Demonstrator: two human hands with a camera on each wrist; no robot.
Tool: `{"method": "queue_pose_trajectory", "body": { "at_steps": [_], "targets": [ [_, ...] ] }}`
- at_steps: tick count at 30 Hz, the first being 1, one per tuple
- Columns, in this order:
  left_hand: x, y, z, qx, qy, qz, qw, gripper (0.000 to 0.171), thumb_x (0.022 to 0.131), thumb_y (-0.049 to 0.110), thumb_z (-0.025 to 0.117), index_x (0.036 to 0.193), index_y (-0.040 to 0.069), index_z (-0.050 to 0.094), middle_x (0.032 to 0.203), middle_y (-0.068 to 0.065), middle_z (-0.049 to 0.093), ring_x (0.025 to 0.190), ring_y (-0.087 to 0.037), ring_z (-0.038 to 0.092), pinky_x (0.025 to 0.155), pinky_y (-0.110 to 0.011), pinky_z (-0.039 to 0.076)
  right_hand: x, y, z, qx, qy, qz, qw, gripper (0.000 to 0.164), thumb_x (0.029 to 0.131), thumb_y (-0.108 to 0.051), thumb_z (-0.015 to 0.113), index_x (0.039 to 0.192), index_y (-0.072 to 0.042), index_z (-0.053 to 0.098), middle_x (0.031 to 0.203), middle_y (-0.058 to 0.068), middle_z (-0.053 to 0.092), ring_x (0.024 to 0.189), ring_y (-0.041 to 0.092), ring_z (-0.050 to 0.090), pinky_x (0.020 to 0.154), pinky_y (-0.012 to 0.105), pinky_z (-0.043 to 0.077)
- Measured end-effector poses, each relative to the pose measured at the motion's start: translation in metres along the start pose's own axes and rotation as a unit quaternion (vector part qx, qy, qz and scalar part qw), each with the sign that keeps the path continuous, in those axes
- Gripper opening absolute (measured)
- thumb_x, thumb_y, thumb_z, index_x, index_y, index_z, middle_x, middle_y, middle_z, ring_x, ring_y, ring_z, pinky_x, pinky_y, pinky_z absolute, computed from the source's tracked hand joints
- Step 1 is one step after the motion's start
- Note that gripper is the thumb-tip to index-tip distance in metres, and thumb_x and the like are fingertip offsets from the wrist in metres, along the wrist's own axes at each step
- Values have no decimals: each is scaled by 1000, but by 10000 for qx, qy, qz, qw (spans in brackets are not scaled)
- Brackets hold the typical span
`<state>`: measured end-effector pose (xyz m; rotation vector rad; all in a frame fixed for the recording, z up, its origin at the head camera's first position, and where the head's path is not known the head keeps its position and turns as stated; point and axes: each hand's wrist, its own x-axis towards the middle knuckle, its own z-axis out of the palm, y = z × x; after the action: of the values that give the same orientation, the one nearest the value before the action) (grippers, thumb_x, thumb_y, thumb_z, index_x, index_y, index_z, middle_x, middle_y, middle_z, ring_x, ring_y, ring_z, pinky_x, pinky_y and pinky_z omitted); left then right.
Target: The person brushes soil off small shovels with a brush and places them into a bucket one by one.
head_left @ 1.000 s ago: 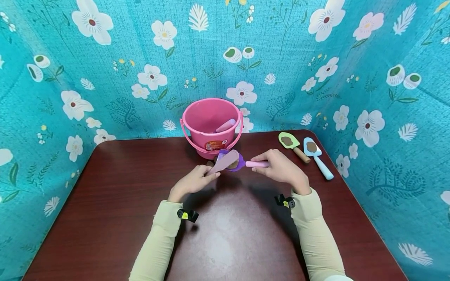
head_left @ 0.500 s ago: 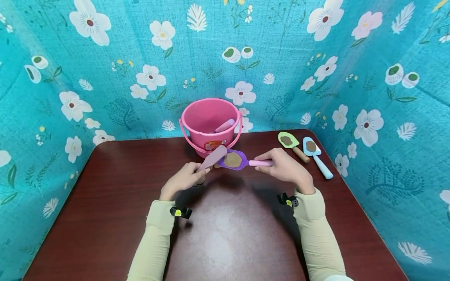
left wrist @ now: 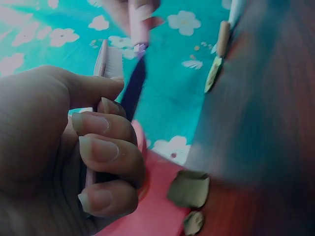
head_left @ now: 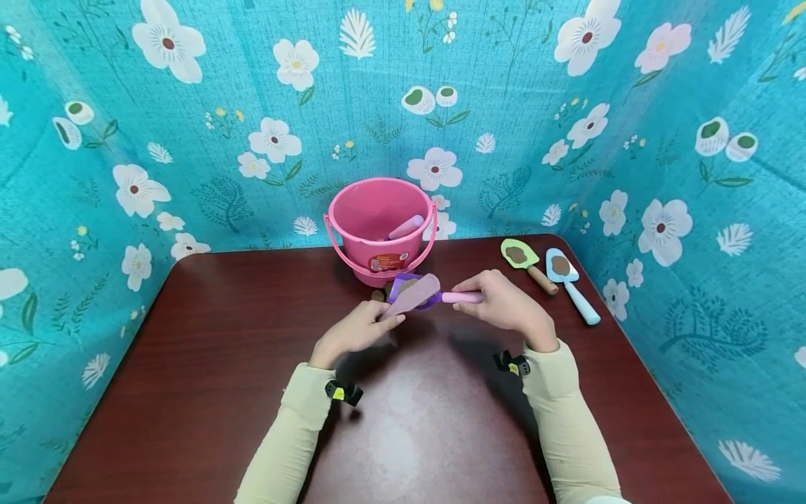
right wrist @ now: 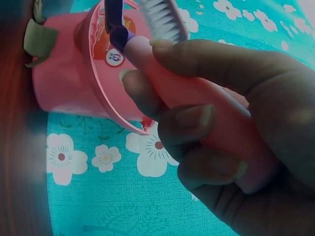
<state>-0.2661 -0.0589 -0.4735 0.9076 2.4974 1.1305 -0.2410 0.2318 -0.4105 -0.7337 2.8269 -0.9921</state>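
My left hand point(head_left: 355, 329) grips a pale pink brush point(head_left: 417, 292) whose head lies over the purple blade of a toy shovel point(head_left: 462, 297). White bristles show on the brush point(right wrist: 165, 22) in the right wrist view, facing the blade. With fingers wrapped around its pink handle, my right hand point(head_left: 504, 301) holds the shovel level in front of the bucket. A brown patch on the blade is partly hidden under the brush. Small crumpled brown pieces point(left wrist: 189, 189) lie on the table beside the bucket's base.
Behind the hands stands a pink bucket point(head_left: 355, 255) with a lilac handle point(head_left: 406, 227) sticking up inside. A green shovel point(head_left: 529, 264) and a light blue shovel point(head_left: 579, 302), each with a brown patch, lie at the table's back right. Flowered cloth encloses the back and sides.
The brush in my left hand swings left off the blade, then comes back right over it. The shovel in my right hand shifts slightly right and returns.
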Motion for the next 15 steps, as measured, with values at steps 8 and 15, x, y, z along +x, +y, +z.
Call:
{"method": "queue_pose_trajectory", "body": {
  "at_steps": [8,15],
  "targets": [
    [3,3,9,166,-37,75,9998,26,94,32,54,74,15,58,53,4,46,47,-6,42,45,-22,35,-2,-4,-2,-85,-3,6,10000,28,79,-39,72,99,-21,73,72,-15,65,54,10,55,53,28,48],
    [3,2,6,114,-78,-1,9999,32,93,36,54,74,11,58,53,5,42,46,-6,38,44,-22,32,-4,-4,-3,-123,-30,17,9999,30,80,-37,72,103,-17,72,78,-11,68,56,10,56,55,27,49]
  ]
}}
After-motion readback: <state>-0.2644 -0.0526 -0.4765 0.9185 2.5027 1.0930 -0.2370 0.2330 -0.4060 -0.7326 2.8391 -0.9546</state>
